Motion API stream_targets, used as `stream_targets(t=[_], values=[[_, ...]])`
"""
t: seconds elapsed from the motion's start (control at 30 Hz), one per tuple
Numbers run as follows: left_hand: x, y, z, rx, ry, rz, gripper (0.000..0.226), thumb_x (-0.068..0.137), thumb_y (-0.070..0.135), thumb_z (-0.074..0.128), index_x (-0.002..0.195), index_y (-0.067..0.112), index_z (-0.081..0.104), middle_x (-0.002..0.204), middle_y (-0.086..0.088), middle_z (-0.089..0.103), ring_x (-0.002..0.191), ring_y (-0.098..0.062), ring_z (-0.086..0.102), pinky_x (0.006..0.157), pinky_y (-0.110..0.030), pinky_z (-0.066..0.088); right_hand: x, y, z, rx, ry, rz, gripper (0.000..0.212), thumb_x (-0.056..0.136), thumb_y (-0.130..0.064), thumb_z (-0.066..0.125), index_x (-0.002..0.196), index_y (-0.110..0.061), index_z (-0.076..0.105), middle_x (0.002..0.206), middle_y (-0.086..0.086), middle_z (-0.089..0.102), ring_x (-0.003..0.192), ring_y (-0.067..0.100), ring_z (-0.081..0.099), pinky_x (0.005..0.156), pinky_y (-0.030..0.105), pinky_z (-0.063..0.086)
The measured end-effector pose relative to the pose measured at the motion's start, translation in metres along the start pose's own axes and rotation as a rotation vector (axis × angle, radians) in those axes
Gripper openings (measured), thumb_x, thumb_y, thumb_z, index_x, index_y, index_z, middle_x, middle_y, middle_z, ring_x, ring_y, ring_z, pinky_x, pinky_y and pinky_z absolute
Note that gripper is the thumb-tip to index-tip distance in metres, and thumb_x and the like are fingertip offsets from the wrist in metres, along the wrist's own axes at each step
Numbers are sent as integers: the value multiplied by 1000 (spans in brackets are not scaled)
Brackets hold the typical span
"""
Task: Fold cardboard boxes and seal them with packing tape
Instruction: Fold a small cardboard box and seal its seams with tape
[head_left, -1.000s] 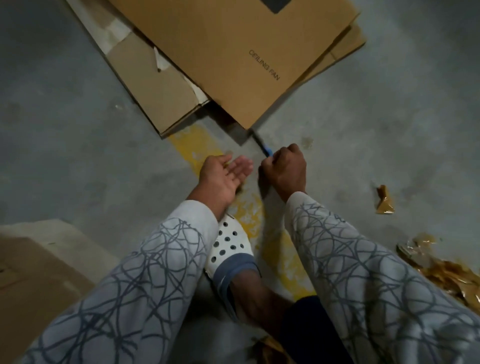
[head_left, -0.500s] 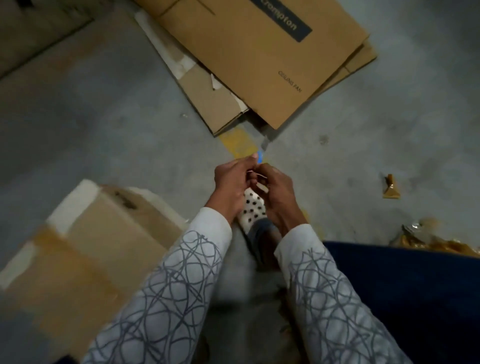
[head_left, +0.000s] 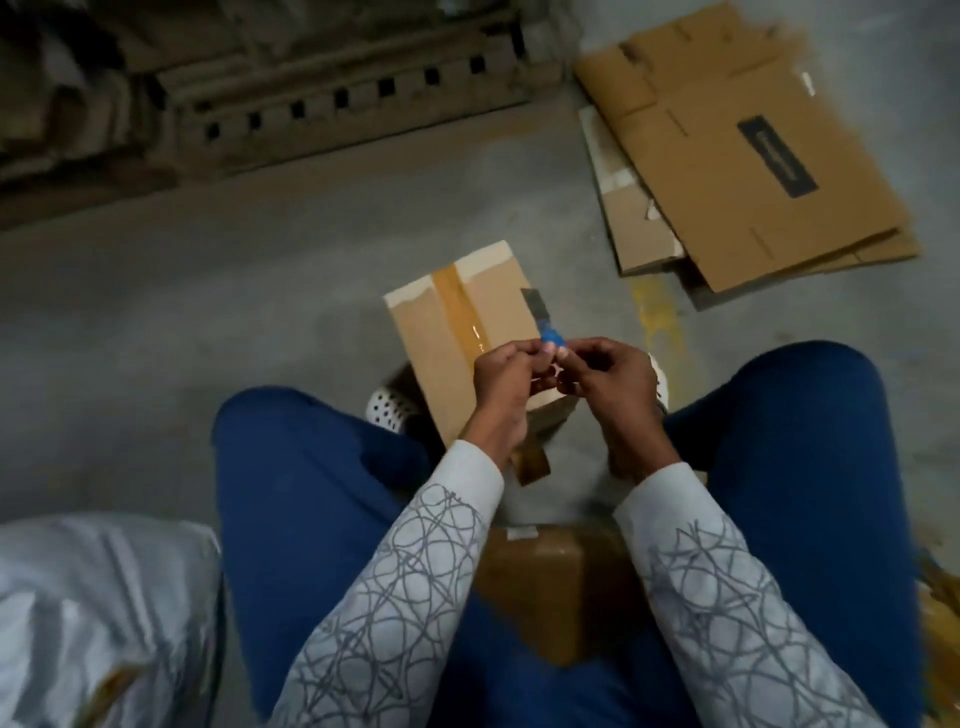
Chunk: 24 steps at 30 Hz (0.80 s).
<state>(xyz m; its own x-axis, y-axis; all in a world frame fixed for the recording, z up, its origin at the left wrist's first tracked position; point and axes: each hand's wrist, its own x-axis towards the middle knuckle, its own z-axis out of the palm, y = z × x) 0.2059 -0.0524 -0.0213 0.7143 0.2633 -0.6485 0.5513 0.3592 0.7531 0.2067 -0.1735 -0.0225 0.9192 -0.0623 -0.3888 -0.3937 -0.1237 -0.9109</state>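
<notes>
A small blue-handled cutter (head_left: 546, 326) with a dark blade sticks up between my two hands. My left hand (head_left: 506, 384) and my right hand (head_left: 610, 387) meet in front of my knees, and both pinch the cutter's blue handle. Below and behind them on the floor stands a folded cardboard box (head_left: 457, 332) with a strip of brown packing tape (head_left: 460, 306) along its top seam. A second taped box (head_left: 540, 582) sits between my legs, partly hidden by my arms.
Flattened cardboard sheets (head_left: 748, 156) lie stacked on the concrete floor at the right back. A wooden pallet (head_left: 322, 104) lies along the back. A white plastic-wrapped bundle (head_left: 98, 613) is at the left front. My white perforated shoes (head_left: 387, 410) flank the box.
My view has swung up and left, from the floor near the flat sheets to the taped box. My hands rose from the floor with the cutter and now hold it together.
</notes>
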Motion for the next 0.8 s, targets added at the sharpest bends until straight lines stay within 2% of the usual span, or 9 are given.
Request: stream_targets(t=[0.1, 0.23, 0.33, 0.4, 0.47, 0.57, 0.63, 0.73, 0.8], values=[[-22, -16, -34, -159, -22, -85, 17, 90, -11, 61, 88, 2, 71, 83, -12, 74, 77, -26, 72, 68, -33, 61, -22, -10, 12, -237, -89, -23, 17, 86, -25, 81, 99, -15, 81, 85, 0, 78, 77, 12, 75, 77, 37, 63], [-52, -21, -59, -367, -70, -157, 3, 92, 2, 68, 91, -1, 68, 75, -9, 74, 67, -20, 74, 60, -30, 61, -42, -26, 25, -480, -133, -54, 21, 78, -25, 88, 92, -11, 81, 83, 9, 77, 75, 16, 75, 76, 36, 63], [-60, -23, -69, -445, -34, -129, 10, 88, 8, 75, 94, 0, 71, 84, -12, 75, 74, -22, 73, 67, -32, 60, -58, -37, 29, -266, -191, 16, 15, 79, -16, 86, 89, -8, 78, 82, 11, 76, 75, 20, 76, 64, 28, 61], [-64, -25, -72, -430, 10, -96, 5, 90, 9, 75, 89, 5, 72, 78, -7, 73, 65, -16, 68, 61, -25, 56, -68, -36, 32, -87, -226, 116, 10, 85, -3, 79, 93, 1, 75, 84, 17, 74, 71, 24, 75, 61, 26, 60], [-67, -29, -74, -258, 72, -39, 9, 89, 13, 76, 82, 11, 72, 73, -3, 70, 61, -13, 63, 57, -25, 50, -68, -27, 36, -106, -204, 116, 4, 87, -2, 76, 90, -1, 74, 82, 17, 73, 69, 25, 73, 64, 31, 62], [-60, -35, -78, 349, 307, 141, 16, 83, 26, 83, 82, 15, 71, 84, 1, 68, 76, -11, 60, 66, -22, 46, -49, -9, 35, -508, -153, -134, 1, 85, -15, 74, 85, -13, 74, 76, 6, 75, 68, 20, 74, 73, 40, 63], [-57, -37, -81, 616, 330, 154, 15, 85, 27, 81, 89, 16, 72, 93, 2, 68, 88, -13, 61, 73, -23, 46, -36, -6, 29, -725, -174, -281, 7, 85, -18, 71, 91, -15, 74, 83, 4, 76, 72, 17, 72, 77, 40, 62], [-48, -50, -79, 353, 245, -173, 35, 90, 20, 75, 120, 9, 62, 113, -6, 64, 108, -22, 58, 95, -35, 48, -14, 1, 10, -875, -216, -337, 20, 85, -11, 71, 103, -15, 77, 99, 8, 76, 90, 22, 71, 82, 34, 58], [-54, -57, -68, 123, 107, -415, 27, 93, 18, 69, 113, 8, 54, 107, -7, 56, 105, -24, 52, 102, -42, 43, -2, 14, -5, -873, -208, -292, 26, 82, -6, 73, 107, -10, 78, 102, 11, 77, 96, 25, 72, 89, 38, 58]])
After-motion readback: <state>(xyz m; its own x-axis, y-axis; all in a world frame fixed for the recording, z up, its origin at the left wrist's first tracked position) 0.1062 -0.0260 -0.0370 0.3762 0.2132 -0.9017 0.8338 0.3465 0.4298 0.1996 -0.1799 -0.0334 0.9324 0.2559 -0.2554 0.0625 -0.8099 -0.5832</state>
